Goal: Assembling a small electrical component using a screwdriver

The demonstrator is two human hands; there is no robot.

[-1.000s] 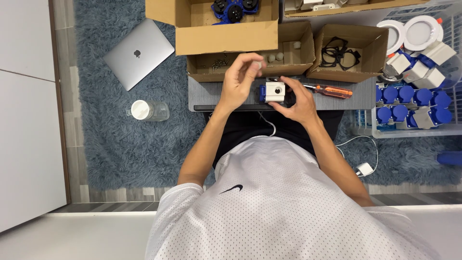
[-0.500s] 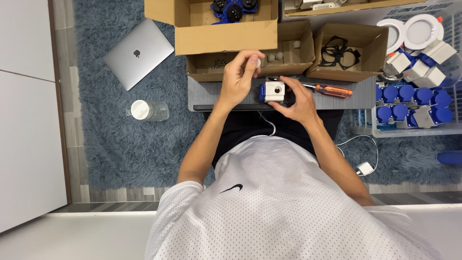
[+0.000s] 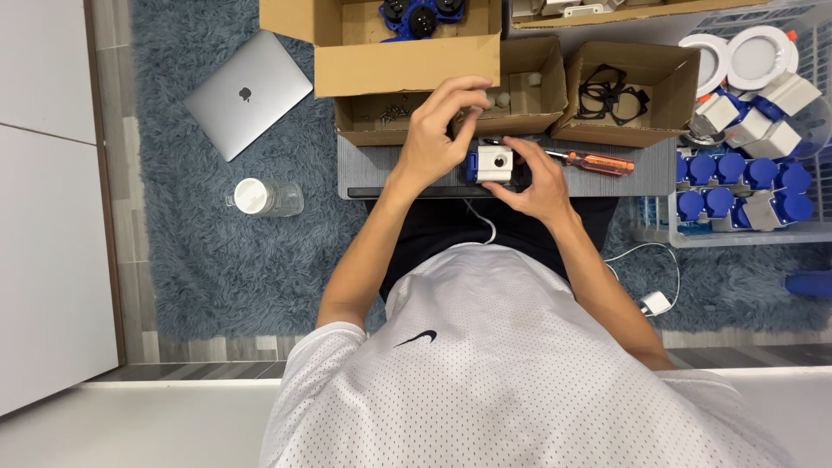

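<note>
We see the right hand (image 3: 539,184) gripping the white-and-blue socket block (image 3: 490,164) at frame centre. Left hand (image 3: 440,130) pinches above it, contents unclear.

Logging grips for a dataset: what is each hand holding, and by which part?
The right hand holds the white-and-blue socket by its right side and underside. The left hand pinches something too small to tell just above it.

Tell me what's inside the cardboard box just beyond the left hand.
The cardboard box shows small screws at its left end and pale round parts; the left hand covers the middle.
</note>
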